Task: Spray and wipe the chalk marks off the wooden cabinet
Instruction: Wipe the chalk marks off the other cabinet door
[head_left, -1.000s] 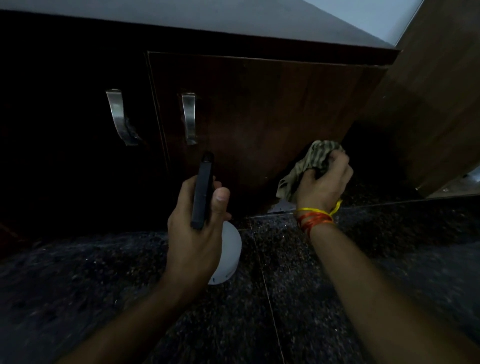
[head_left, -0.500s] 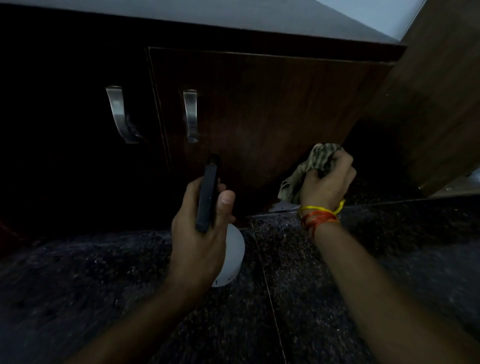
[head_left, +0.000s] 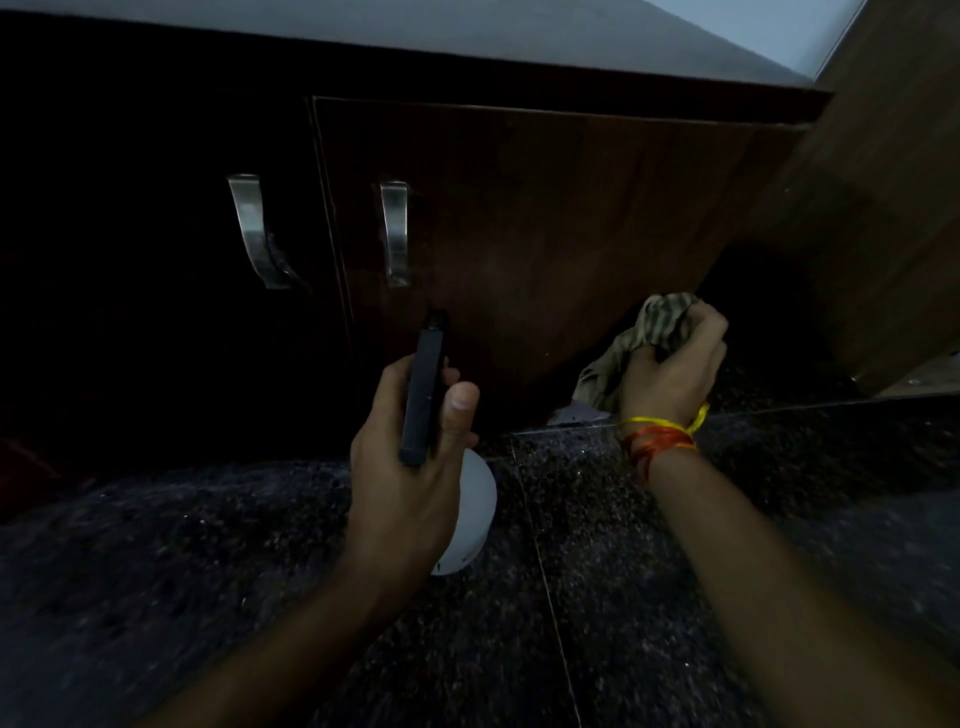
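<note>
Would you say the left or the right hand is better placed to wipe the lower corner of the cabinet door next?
Probably the right hand: it grips the cloth beside the cabinet door's lower corner, while the left hand is occupied with the spray bottle.

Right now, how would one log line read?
left hand: holds spray bottle | right hand: cloth at cabinet door

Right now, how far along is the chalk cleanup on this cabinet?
Midway, apparently. The right cabinet door shows no clear chalk marks, though it's dim. The left hand aims the spray bottle at it; the right hand holds the bunched cloth near its lower corner. Wiping that area remains.
</note>
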